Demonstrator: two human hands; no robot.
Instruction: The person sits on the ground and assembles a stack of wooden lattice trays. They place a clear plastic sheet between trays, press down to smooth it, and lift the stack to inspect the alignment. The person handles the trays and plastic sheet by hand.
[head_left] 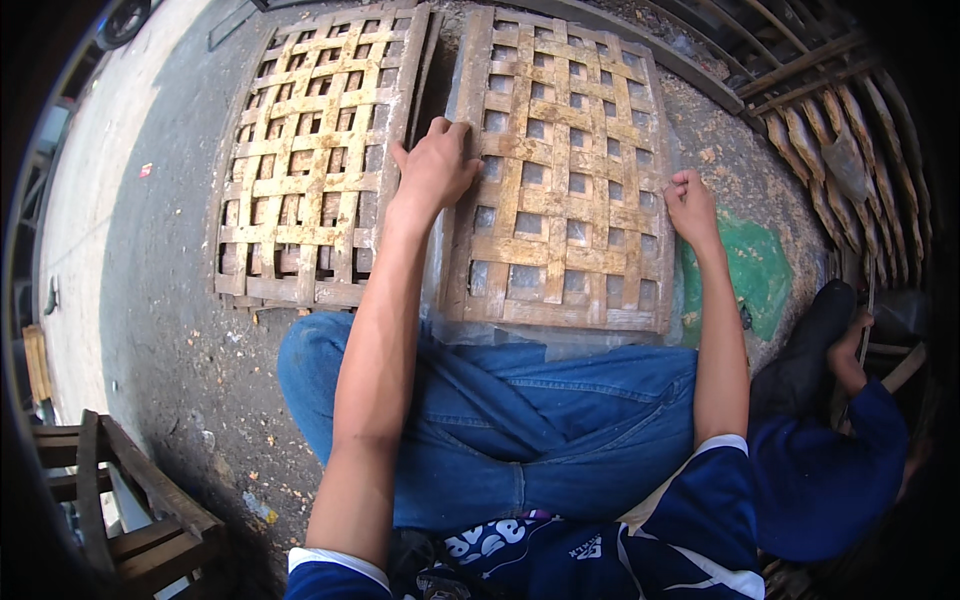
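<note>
The person sits on a rough concrete floor (160,300) with legs in blue jeans (520,420) folded, and two wooden lattice panels lie flat in front of the knees. The right lattice panel (560,180) lies just before the jeans, with its near edge touching them. The left hand (435,165) rests on the left edge of this panel, near its far corner; the fingers (445,128) are curled over the edge strip and the thumb is spread to the side, so the hand seems to grip the edge. The right hand (690,200) is at the right edge of the same panel, about in the middle of that edge. It is closed into a fist, with the fingers pressed together, and I cannot tell if it pinches something small or only the edge strip.

The left lattice panel (310,160) lies beside it, with a narrow dark gap between them, and no hand touches it. A green patch (755,265) is on the floor just right of the right hand. At the right edge of the floor another person in a blue sleeve (880,420) works beside a rack of wooden strips (850,140). A wooden chair frame (130,510) stands at the near left corner.
</note>
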